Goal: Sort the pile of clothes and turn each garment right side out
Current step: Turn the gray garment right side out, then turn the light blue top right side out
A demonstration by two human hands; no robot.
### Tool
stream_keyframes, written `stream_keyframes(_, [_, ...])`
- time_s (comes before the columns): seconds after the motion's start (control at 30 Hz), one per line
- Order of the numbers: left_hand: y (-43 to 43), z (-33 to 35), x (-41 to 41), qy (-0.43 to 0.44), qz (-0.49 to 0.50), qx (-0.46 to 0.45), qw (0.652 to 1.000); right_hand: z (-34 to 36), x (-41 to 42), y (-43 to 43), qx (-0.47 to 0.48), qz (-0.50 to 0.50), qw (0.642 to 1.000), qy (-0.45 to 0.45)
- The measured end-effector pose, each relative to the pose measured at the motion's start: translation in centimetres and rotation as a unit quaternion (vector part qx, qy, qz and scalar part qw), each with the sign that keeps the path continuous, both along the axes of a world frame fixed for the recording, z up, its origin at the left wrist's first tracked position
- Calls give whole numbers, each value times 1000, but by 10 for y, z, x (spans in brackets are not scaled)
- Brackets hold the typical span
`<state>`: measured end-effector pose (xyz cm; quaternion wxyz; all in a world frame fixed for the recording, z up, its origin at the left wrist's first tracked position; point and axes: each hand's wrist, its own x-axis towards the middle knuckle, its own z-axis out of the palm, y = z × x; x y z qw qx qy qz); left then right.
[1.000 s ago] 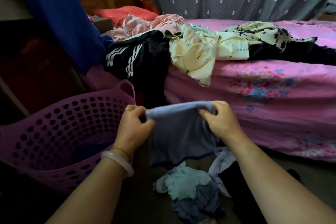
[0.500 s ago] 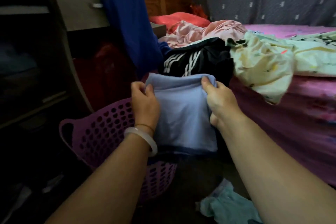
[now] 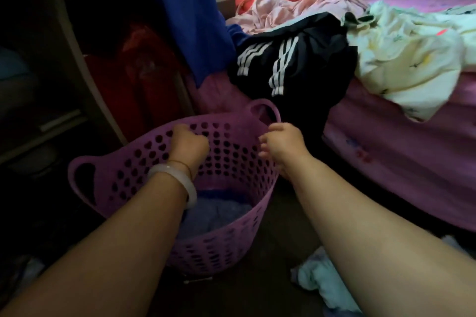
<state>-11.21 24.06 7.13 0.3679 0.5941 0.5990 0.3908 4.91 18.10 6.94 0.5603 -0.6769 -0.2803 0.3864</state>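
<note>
- Both hands are hovering over the purple basket (image 3: 144, 162), gripping nothing: the left hand (image 3: 189, 142) is curling fist-like and the right hand (image 3: 282, 143) is hanging loose-fingered.
- The blue garment (image 3: 216, 211) is lying at the basket's bottom, presumably sorted.
- Piled clothes (image 3: 296, 64) are waiting on the bed (image 3: 399, 154), within reach.

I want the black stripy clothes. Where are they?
Head view, upper middle: the black striped garment hangs over the bed edge, between the blue cloth and the yellow garment.
</note>
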Motion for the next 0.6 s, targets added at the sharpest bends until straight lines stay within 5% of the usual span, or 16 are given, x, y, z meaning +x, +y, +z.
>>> stream_keyframes(0.13, [-38,15,73,-52,-51,69,995,1,58,-43,63,-108,992,-3])
stream_keyframes(0.23, [-73,9,130,-54,-114,53,991,-56,111,-88,-5,-141,988,-69])
stream_keyframes(0.3, [-103,-9,166,-53,-138,9,989,-110,139,-122,-139,-54,972,-180])
stream_keyframes(0.37, [-135,-35,196,-53,-142,-38,988,-155,148,-158,-319,90,901,-279])
stream_keyframes(0.47, [-174,-80,217,-43,-133,-144,980,-209,132,-197,-426,244,827,-272])
stream_keyframes(0.6, [-197,-134,212,-50,-108,-232,965,-242,125,-210,-407,214,876,-144])
